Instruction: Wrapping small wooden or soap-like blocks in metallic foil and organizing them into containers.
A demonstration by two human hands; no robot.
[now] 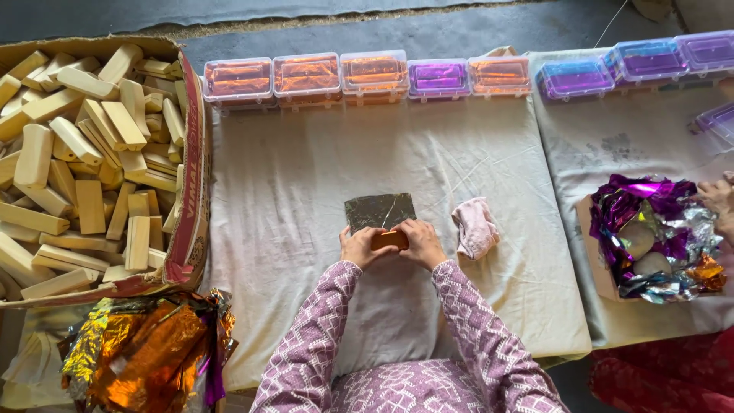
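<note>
My left hand (358, 246) and my right hand (420, 243) meet over a small orange-brown block (390, 239), both gripping it from the sides. The block lies at the near edge of a dark shiny foil sheet (379, 210) spread flat on the white cloth (306, 191). My purple patterned sleeves reach in from the bottom of the view.
A cardboard box (191, 191) full of pale wooden blocks stands at left. Orange foil sheets (145, 352) lie bottom left. Clear boxes with orange and purple contents (375, 75) line the far edge. A pink rag (475, 226) lies right of my hands. Another person's hand (719, 197) is over a box of mixed foil (657, 237).
</note>
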